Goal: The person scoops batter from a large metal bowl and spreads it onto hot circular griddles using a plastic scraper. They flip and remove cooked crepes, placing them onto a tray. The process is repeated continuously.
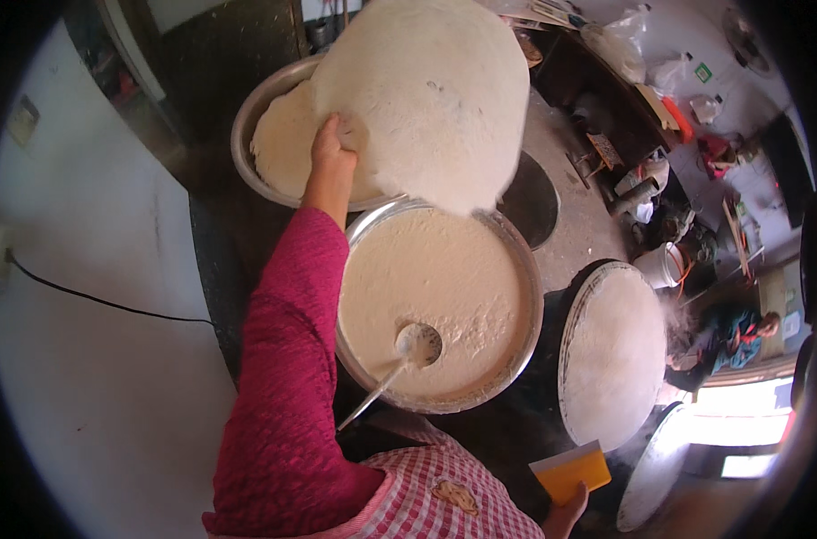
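My left hand [334, 162] is closed on the near-left edge of a large, thin, round pancake [426, 99], held up over two basins. Beneath it, more pale pancakes [281, 135] lie in a metal basin [240, 148] at the far left. Nearer me stands a wide metal basin [534, 337] of creamy batter [426, 260], with a ladle [417, 345] resting in it, its handle over the rim. At the lower right my right hand [568, 515] grips a yellow scraper [577, 472] with a pale blade, close to a round griddle [611, 355] covered by a pale layer.
Another steaming round griddle [651, 472] sits at the lower right. A dark round opening or pot [530, 202] lies beyond the batter basin. A white bucket [660, 265] and clutter stand farther right, where another person [741, 341] appears. A white wall [112, 359] borders the left.
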